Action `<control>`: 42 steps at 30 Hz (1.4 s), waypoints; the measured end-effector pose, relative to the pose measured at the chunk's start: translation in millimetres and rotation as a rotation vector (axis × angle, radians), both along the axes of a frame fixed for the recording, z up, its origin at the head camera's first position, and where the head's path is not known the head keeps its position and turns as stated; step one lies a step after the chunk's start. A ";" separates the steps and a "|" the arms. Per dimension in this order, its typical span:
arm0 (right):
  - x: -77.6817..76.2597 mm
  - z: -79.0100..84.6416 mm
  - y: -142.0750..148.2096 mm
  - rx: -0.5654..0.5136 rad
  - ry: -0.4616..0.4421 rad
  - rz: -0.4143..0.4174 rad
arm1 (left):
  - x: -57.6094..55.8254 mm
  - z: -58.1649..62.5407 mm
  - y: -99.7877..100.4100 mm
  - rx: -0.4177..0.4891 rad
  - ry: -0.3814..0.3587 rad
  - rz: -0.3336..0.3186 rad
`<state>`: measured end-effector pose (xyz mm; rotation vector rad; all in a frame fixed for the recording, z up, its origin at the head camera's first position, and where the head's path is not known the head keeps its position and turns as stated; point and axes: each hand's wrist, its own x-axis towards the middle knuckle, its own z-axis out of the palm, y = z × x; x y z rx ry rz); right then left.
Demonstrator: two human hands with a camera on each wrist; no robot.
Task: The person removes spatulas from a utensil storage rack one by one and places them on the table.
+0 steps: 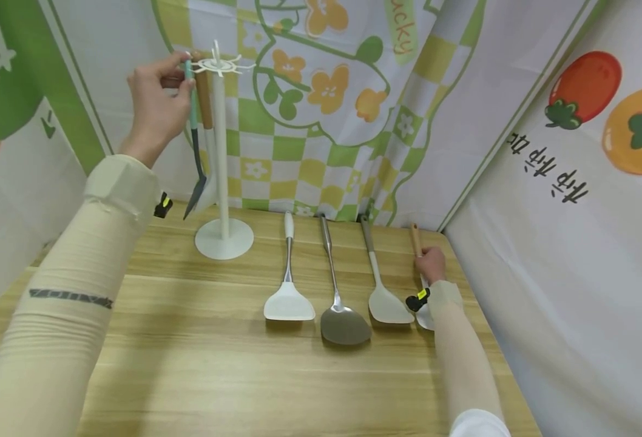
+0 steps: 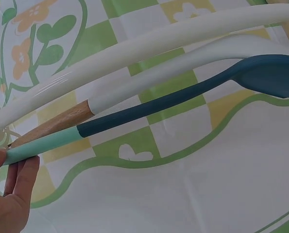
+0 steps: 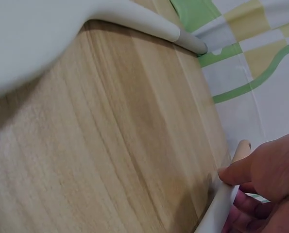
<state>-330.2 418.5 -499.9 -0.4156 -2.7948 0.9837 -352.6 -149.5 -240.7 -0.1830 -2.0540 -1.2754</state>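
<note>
Betw. L hand (image 1: 159, 100) fingers: teal-handled spatula (image 1: 193, 103) at rack (image 1: 221, 145) top, can't tell if hooked; wood-handled utensil (image 1: 205, 100) hung just beside. R hand (image 1: 432, 265) grips tan-handled turner (image 1: 416, 240); left of its fingers, 3 spatulas (image 1: 345, 326) unhung on table (image 1: 206, 352).

Your left hand (image 1: 159, 103) pinches the dark-blue utensil with a mint-green handle (image 2: 149, 108), which hangs head down, slightly tilted, just left of the white round-based rack (image 1: 221, 152); you cannot tell whether it is hooked there. Well right of the rack, your right hand (image 1: 432, 265) grips the white-shafted utensil with a pale tan handle (image 1: 416, 240), handle end pointing away from you, head partly hidden.
</note>
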 end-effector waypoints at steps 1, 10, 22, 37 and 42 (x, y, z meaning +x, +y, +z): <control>0.2 -0.3 0.3 0.004 -0.007 -0.002 | -0.4 0.2 -0.2 0.000 0.001 0.000; -0.1 -4.5 5.0 0.017 -0.052 -0.022 | -4.1 1.1 -0.3 0.002 -0.001 -0.013; -3.1 -12.6 17.5 0.043 -0.037 -0.026 | -7.6 -0.7 -0.9 0.002 -0.001 -0.010; 4.3 -3.5 10.6 0.057 -0.063 -0.004 | -7.3 -5.2 -0.5 0.011 0.028 -0.026; -2.4 12.2 9.4 0.101 -0.090 0.036 | -11.8 -18.6 0.5 0.012 0.173 -0.001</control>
